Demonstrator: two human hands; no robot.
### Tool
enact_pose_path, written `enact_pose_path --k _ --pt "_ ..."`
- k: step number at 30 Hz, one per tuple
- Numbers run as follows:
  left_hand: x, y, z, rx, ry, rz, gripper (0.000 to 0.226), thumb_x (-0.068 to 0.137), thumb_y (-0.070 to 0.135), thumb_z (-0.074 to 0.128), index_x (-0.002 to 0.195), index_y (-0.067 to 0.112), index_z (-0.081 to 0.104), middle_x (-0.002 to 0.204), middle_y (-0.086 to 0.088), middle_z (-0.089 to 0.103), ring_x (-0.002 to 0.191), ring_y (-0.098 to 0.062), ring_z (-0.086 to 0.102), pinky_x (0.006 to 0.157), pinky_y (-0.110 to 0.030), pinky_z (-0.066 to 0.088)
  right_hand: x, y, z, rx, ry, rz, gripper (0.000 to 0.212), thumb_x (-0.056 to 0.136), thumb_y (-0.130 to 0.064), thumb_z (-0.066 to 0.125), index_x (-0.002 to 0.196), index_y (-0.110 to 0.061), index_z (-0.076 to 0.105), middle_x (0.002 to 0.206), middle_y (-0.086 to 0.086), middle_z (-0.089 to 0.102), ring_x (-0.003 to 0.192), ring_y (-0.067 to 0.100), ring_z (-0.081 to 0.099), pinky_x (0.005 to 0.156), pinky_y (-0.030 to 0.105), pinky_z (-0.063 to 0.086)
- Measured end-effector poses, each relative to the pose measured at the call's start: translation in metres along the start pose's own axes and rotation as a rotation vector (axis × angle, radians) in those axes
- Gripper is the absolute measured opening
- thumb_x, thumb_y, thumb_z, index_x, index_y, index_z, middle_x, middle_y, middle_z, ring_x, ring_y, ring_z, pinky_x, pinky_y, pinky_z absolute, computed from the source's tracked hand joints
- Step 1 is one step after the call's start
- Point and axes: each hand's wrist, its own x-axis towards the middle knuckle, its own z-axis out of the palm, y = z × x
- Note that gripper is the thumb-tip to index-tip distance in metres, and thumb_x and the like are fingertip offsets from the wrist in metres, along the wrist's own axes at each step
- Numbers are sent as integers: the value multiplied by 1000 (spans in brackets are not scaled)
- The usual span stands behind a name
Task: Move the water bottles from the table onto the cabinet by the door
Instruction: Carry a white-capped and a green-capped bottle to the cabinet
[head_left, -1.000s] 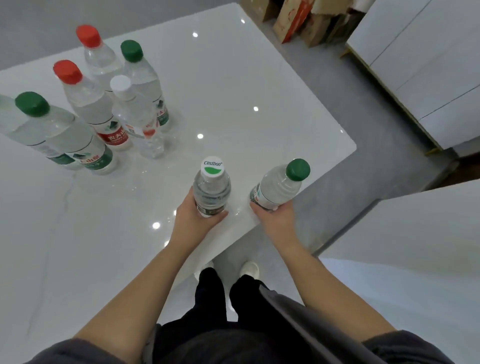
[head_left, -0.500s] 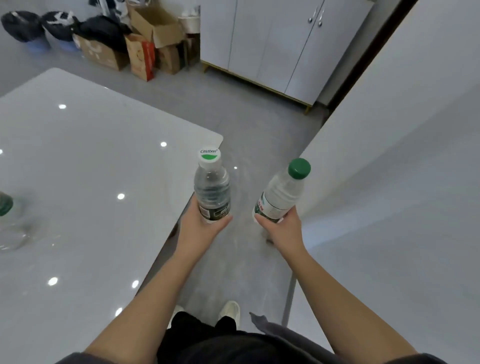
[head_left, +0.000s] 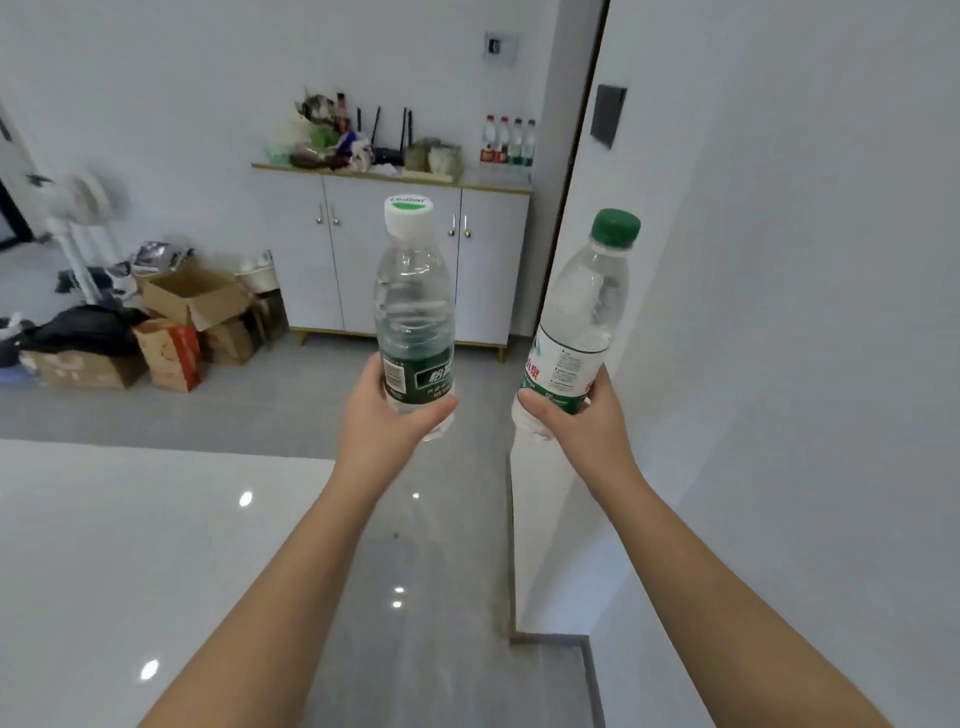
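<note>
Head view: left hand (head_left: 387, 421) wraps the lower part of a white-capped bottle (head_left: 413, 291), upright, held out over the floor. Right hand (head_left: 582, 431) grips the lower part of a green-capped bottle (head_left: 587, 301), tilted slightly right, close to the wall corner. Both bottles are in the air, off the white surface (head_left: 130, 545) at near left. Far ahead: white cabinet (head_left: 395, 249), four bottles (head_left: 509, 143) standing at its right end, clutter along the rest. Cardboard boxes (head_left: 192, 301) on the floor to its left.
</note>
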Motion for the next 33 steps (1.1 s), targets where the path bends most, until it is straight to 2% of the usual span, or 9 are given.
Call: enact_pose_path --k 4,8,11,17,23,26,33 --pt "37 43 -10 -29 -20 87 47 67 19 86 101 36 57 98 15 69 91 -2 65 80 -22 49 21 -46 -3 27 61 -95 59 69 -30 85 121 -30 57 112 -14 70 103 8 67 93 44 55" --pt "62 85 -23 -40 -60 161 46 68 22 85 104 35 59 97 15 69 92 -4 65 80 -28 52 37 -90 -2 48 134 -206 61 71 -24 85 124 -28 54 115 -13 68 105 8 66 94 39 55" --pt "76 113 -33 -33 -63 210 48 68 24 86 108 31 60 98 13 69 92 -6 65 80 -34 53 46 -121 -2 45 165 -273 65 70 -27 86 125 -29 52 115 -14 67 107 8 64 93 37 54" --pt "91 146 -43 -64 -113 210 49 70 25 85 112 28 59 101 8 69 95 -14 64 82 -43 56 53 -154 9 56 162 -314 55 73 -25 84 120 -28 55 111 -15 67 102 6 66 92 37 56" --pt "101 155 -50 -51 -116 255 45 70 25 84 106 33 58 97 12 68 92 -10 63 75 -35 54 61 -160 24 44 147 -323 58 74 -24 83 125 -28 55 113 -13 67 105 8 64 91 32 55" --pt "109 154 -51 -48 -114 267 46 70 25 84 108 32 57 97 13 67 91 -8 63 77 -35 54 68 -161 31 33 141 -332 57 74 -23 84 123 -29 55 112 -14 67 104 6 65 89 29 54" --pt "138 145 -54 -28 -124 254 48 70 26 84 107 36 55 98 15 66 92 -5 62 78 -34 53 95 -162 48 49 144 -315 66 73 -22 85 129 -27 49 117 -11 64 107 7 62 90 32 55"
